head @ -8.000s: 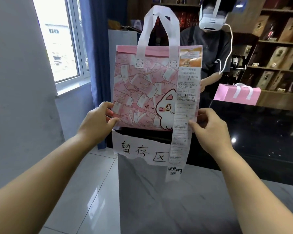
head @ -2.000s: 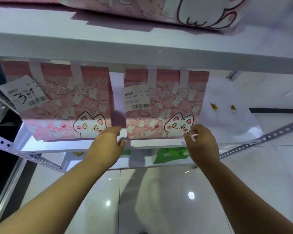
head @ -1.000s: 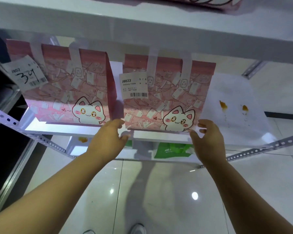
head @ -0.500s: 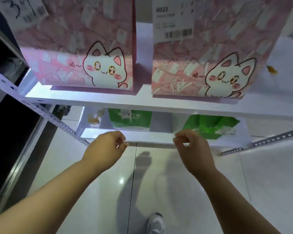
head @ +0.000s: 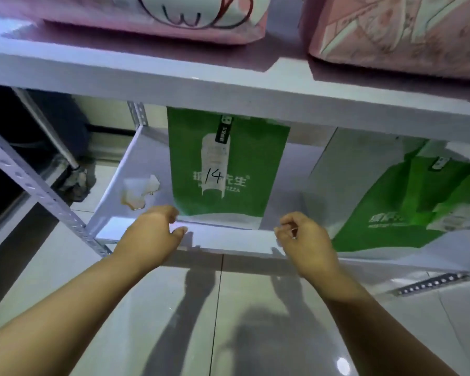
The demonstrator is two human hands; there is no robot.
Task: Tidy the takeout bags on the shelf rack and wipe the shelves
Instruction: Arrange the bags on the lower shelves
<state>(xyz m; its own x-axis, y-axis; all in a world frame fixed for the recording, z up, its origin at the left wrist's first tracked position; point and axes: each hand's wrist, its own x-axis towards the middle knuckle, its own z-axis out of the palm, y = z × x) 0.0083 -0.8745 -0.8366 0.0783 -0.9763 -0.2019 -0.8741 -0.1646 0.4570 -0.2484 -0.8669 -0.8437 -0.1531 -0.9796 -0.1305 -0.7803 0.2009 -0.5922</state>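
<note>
Left hand point(head: 149, 234) fingers loosely curled, empty, at shelf point(head: 228, 238) front edge. Right hand point(head: 307, 240) fingers curled, thumb by index; cannot tell if pinching anything. Bag 14 point(head: 228, 169) upright just beyond left fingers. Second bag point(head: 407, 202) slumped, right of right fingers. Stain point(head: 136, 196) beyond-left of left fingers.

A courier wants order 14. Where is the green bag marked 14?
Head view: the green bag marked 14 stands on the lower shelf, left of centre, behind the left hand, between a stained paper scrap and a slumped green bag.
</note>
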